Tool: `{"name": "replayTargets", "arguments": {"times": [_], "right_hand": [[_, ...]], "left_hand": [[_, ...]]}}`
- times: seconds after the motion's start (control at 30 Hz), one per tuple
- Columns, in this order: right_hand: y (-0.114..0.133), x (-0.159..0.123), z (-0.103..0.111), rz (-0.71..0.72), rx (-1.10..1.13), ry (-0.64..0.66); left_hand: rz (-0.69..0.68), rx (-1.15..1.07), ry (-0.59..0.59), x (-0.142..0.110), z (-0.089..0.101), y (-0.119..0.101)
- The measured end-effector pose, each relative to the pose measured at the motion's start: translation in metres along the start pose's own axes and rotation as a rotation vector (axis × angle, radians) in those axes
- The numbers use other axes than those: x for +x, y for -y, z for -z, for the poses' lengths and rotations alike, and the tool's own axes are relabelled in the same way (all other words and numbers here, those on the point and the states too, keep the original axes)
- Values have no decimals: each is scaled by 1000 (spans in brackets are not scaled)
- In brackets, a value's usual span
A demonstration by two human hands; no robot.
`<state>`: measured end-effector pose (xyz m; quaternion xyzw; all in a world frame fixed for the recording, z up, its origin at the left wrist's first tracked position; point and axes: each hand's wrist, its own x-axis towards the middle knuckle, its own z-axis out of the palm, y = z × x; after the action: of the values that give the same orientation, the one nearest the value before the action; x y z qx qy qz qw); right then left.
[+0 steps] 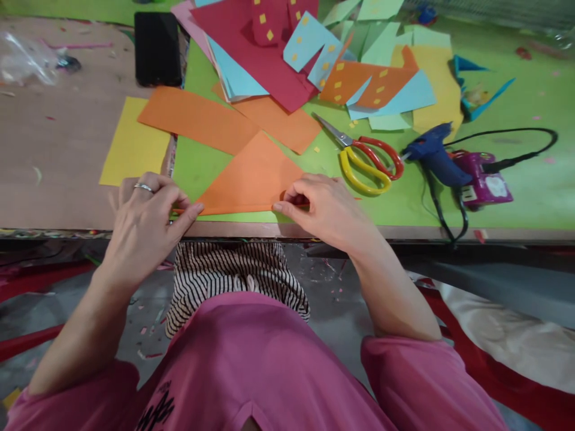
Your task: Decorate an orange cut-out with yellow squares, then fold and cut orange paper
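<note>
An orange paper triangle (251, 176) lies flat on the green sheet (404, 203) at the table's near edge. My left hand (146, 215), a ring on one finger, pinches its left corner between thumb and forefinger. My right hand (321, 206) has its fingers curled and pressed together on the triangle's lower right edge. Both hands rest on the table edge, one at each end of the triangle's base.
Red-and-yellow scissors (366, 158) lie right of the triangle, then a blue glue gun (435, 155) with a black cord and a purple object (483, 179). Orange strips (197, 120), a yellow sheet (132, 143), a black phone (157, 48) and a pile of coloured cut paper (314, 54) lie further back.
</note>
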<state>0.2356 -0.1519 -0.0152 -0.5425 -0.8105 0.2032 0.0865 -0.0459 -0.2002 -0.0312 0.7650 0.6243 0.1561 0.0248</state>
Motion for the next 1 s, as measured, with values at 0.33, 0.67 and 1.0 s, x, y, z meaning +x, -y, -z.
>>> {"name": "replayTargets", "arguments": {"times": [0.33,0.67,1.0], "right_hand": [[2,3,1,-26,-16,17],[4,6,3,-14,-37,24],[6,5,5,-11,-23,45]], "left_hand": [[27,-73,-38,-12,-1,10],[-689,76,-107,-5,-19,-43],[-598,95,-155,-13,-45,-67]]}}
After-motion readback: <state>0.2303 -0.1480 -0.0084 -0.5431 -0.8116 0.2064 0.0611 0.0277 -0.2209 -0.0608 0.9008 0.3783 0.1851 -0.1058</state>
